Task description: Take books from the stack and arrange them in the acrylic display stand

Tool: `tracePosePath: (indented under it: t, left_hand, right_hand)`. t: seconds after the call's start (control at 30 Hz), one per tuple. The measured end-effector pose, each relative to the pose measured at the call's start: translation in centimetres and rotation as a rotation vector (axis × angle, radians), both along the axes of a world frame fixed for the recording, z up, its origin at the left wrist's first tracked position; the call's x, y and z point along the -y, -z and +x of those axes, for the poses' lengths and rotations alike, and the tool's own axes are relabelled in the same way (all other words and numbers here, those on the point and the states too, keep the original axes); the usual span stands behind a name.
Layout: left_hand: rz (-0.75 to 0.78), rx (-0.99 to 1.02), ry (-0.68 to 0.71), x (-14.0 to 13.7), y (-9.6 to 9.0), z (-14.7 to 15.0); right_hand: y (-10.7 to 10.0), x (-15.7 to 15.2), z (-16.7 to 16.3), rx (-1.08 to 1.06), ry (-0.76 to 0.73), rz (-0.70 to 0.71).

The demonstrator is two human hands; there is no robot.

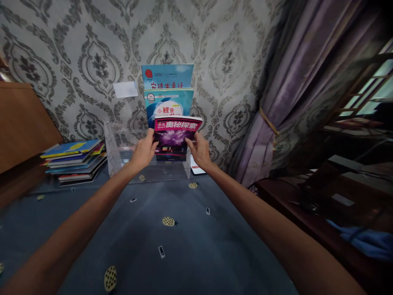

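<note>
Both my hands grip a purple and magenta book (175, 133) by its two side edges. My left hand (143, 150) is closed on its left edge, thumb on the cover. On the opposite edge, my right hand (199, 151) is closed with its thumb over the front. The book is upright at the right part of a clear acrylic rack (112, 153), its lower part seen through the clear front. Behind it stand a teal book (149, 108) and, higher up, a light-blue book (168, 76). My fingers behind the cover are hidden.
A stack of books (73, 159) lies left of the rack. A phone-like device (196, 167) stands partly hidden behind my right hand. Patterned dark cloth (184, 237) covers the table. A purple curtain (267, 127) hangs at right, above a cluttered dark side table (276, 192).
</note>
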State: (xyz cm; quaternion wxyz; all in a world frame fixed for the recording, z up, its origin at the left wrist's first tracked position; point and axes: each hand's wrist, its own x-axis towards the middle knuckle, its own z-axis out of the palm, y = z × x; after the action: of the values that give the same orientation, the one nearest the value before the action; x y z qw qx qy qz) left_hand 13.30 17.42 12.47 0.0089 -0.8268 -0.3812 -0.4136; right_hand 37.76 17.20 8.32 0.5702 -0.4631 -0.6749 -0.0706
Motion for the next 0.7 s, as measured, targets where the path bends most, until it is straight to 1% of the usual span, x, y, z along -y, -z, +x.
tracePosePath:
  t: [0.07,0.13,0.3,0.4,0.47,0.53,0.7]
  left_hand:
    - [-0.03,-0.026,-0.01,-0.2,0.5,0.1]
    - [-0.064,-0.057,-0.057,-0.3,0.9,0.3]
    - [-0.158,-0.183,-0.263,0.4,1.2,0.9]
    - [-0.19,-0.303,-0.386,1.1,1.0,1.4]
    - [-0.203,-0.349,-0.441,1.4,0.7,1.7]
    - [-0.225,-0.352,-0.461,1.4,0.4,1.9]
    - [-0.251,-0.297,-0.452,1.0,0.0,2.3]
  right_hand:
    - [0.4,-0.1,0.4,0.04,0.034,-0.016]
    - [0.6,-0.1,0.7,0.065,0.052,-0.036]
    - [0.9,0.0,0.6,0.023,0.043,-0.095]
    - [0.9,-0.1,0.4,-0.022,0.041,-0.111]
    - [0.8,-0.2,0.3,-0.03,0.053,-0.105]
    - [0.7,-0.3,0.3,-0.02,0.069,-0.096]
    - [0.4,-0.6,0.3,0.007,0.1,-0.082]
